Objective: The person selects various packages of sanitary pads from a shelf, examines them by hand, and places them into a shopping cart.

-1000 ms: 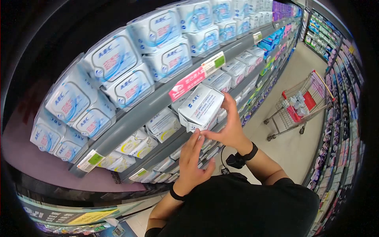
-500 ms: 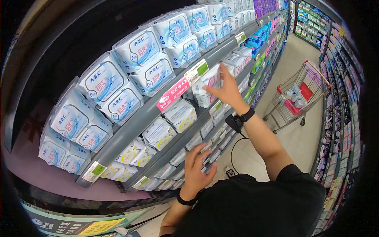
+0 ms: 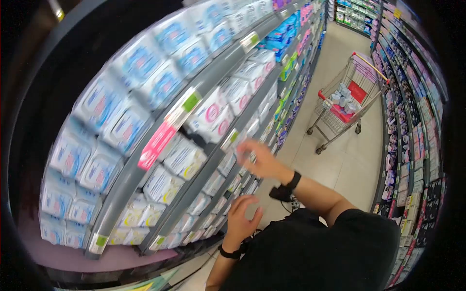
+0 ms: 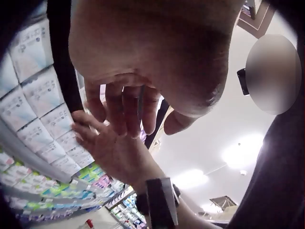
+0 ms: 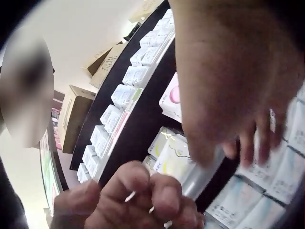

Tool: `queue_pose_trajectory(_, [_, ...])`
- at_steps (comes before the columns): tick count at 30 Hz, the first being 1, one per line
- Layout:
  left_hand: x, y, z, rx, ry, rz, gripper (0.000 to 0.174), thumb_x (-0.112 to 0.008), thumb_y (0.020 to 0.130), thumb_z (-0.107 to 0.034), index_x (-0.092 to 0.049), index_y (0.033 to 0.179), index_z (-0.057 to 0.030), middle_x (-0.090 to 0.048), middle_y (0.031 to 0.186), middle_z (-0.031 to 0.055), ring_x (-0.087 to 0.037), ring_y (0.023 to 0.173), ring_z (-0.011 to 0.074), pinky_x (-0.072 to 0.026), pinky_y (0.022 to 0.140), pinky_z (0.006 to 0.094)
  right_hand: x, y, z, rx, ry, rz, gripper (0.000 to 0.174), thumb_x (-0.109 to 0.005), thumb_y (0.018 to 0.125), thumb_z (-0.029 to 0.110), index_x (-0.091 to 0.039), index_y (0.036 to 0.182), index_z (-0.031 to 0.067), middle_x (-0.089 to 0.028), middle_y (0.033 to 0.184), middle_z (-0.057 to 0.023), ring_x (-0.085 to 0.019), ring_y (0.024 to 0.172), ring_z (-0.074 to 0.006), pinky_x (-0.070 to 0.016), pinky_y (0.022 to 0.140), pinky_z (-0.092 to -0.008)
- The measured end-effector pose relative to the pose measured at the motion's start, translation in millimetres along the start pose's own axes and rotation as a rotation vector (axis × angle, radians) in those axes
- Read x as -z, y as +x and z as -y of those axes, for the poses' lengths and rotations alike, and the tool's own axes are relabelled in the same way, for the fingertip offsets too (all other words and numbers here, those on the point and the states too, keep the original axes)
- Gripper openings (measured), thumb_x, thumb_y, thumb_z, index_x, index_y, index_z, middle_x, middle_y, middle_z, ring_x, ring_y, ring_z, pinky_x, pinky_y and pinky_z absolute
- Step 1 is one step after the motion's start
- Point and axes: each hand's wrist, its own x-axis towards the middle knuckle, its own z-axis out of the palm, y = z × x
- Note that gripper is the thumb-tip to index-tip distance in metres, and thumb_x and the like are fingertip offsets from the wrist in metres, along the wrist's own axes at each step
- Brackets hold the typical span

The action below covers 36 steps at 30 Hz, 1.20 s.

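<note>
My right hand [image 3: 262, 160] is in front of the shelf edge, fingers loosely bent and slightly blurred, holding nothing. Lower and nearer my body is my left hand [image 3: 242, 220], also without anything in it, thumb apart from the relaxed fingers. In the left wrist view the right hand [image 4: 119, 152] appears beyond the left hand's fingers [image 4: 150, 109]. Up and left of my right hand, white packs with pink rings [image 3: 211, 114] are stacked on the shelf. White packs with yellow markings [image 3: 182, 160] stand beside them, past a dark gap.
Blue-and-white packs [image 3: 128, 128] fill the upper shelf, above a grey rail with a pink label [image 3: 156, 145]. A shopping cart [image 3: 340, 106] with several packs stands in the aisle to the right. Another stocked shelf [image 3: 407, 121] lines the far right.
A white pack was in my hands one second ago, then my right hand was on a pack at the shelf. Now that hand has drawn back and down, holding nothing. The head view has shifted.
</note>
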Motion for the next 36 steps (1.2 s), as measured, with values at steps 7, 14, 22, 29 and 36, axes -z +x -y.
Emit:
queue_pose_trajectory(7, [-105,50,11,0.207,-0.071,0.164,0.015,-0.081,0.086,-0.007,-0.068,0.091,-0.0021,-0.071,0.087,0.0114,-0.07,0.083,0.0236,-0.0545,0.078,0.0343,83,-125,-43,-0.341,-0.204,1.132,0.061,-0.076,0.092,0.048,-0.066,0.123,-0.0038,-0.069,0.121,-0.0261,-0.064,0.118,-0.0448,-0.0514,0.099,-0.0488])
queue_pose_trajectory(14, [-267,133,-26,0.085,-0.12,0.515,0.019,-0.08,0.088,-0.011,-0.064,0.086,-0.0023,-0.064,0.079,0.0109,-0.066,0.077,0.0278,-0.0521,0.071,0.0368,234,-208,-68,-0.494,-0.336,0.713,0.05,-0.075,0.09,0.046,-0.069,0.111,0.0015,-0.071,0.112,-0.0234,-0.067,0.106,-0.0462,-0.0535,0.094,-0.052])
queue_pose_trajectory(22, [-432,214,-92,-0.314,-0.353,0.936,0.01,-0.075,0.089,-0.012,-0.067,0.088,-0.0055,-0.066,0.085,0.0078,-0.066,0.078,0.0289,-0.0503,0.074,0.0405,371,-276,-57,-0.907,-0.416,0.3,0.034,-0.072,0.087,0.043,-0.07,0.106,0.0153,-0.076,0.099,-0.0146,-0.072,0.096,-0.0402,-0.0578,0.085,-0.0477])
queue_pose_trajectory(29, [-529,245,-123,-0.62,-0.423,1.089,0.021,-0.079,0.087,-0.024,-0.067,0.086,-0.0069,-0.062,0.083,0.0074,-0.064,0.078,0.0294,-0.0483,0.074,0.0404,394,-359,-103,-0.689,-0.251,-0.234,0.034,-0.079,0.084,0.028,-0.07,0.112,0.0104,-0.073,0.107,-0.014,-0.069,0.097,-0.0351,-0.0556,0.086,-0.0436])
queue_pose_trajectory(36, [-615,307,-130,-0.735,-0.438,1.205,0.038,-0.084,0.078,-0.042,-0.066,0.085,-0.0098,-0.059,0.084,0.0048,-0.061,0.079,0.0251,-0.0453,0.078,0.0382,454,-327,-153,-0.766,-0.265,-0.454,0.039,-0.079,0.085,0.029,-0.068,0.116,0.0083,-0.072,0.109,-0.0156,-0.068,0.098,-0.0362,-0.0555,0.087,-0.0449])
